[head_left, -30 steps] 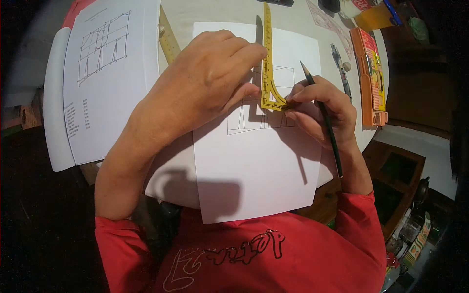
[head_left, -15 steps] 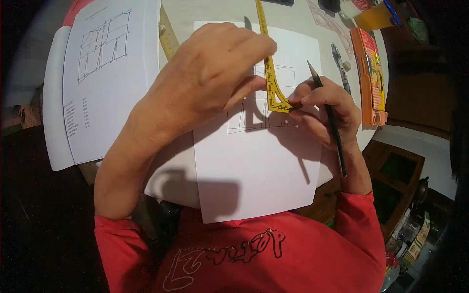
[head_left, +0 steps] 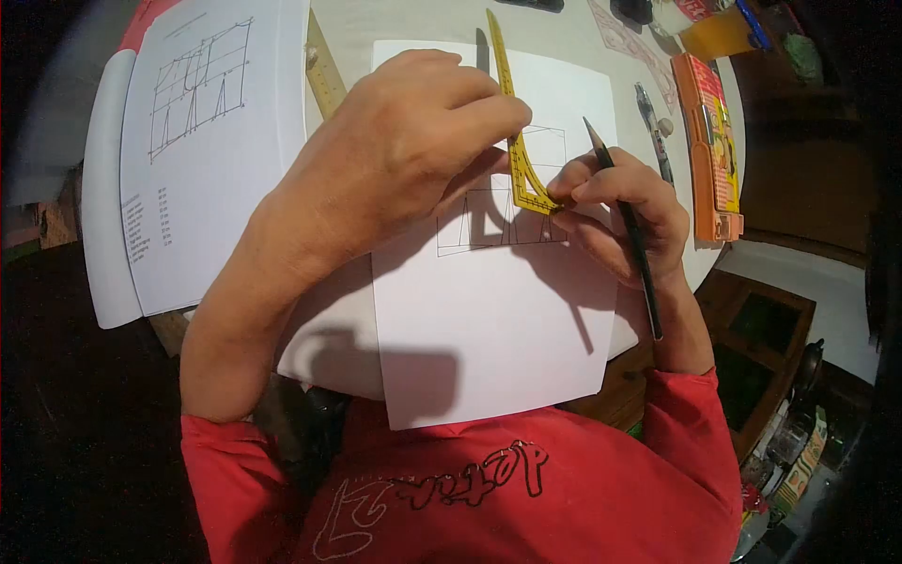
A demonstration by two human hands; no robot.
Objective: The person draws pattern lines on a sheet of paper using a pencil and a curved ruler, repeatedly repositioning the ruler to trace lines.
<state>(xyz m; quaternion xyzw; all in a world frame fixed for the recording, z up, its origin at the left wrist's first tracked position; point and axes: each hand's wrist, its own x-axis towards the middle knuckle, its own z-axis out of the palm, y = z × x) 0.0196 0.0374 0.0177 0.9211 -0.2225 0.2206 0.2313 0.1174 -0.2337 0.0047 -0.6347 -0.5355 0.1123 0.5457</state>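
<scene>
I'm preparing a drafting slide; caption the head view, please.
Left hand and right hand hold a yellow ruler over a line drawing on white paper, the right also holding a pencil.

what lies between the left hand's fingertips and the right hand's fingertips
The yellow ruler spans that gap in the head view, held between the left hand and right hand, with the drawn sheet beneath.
</scene>
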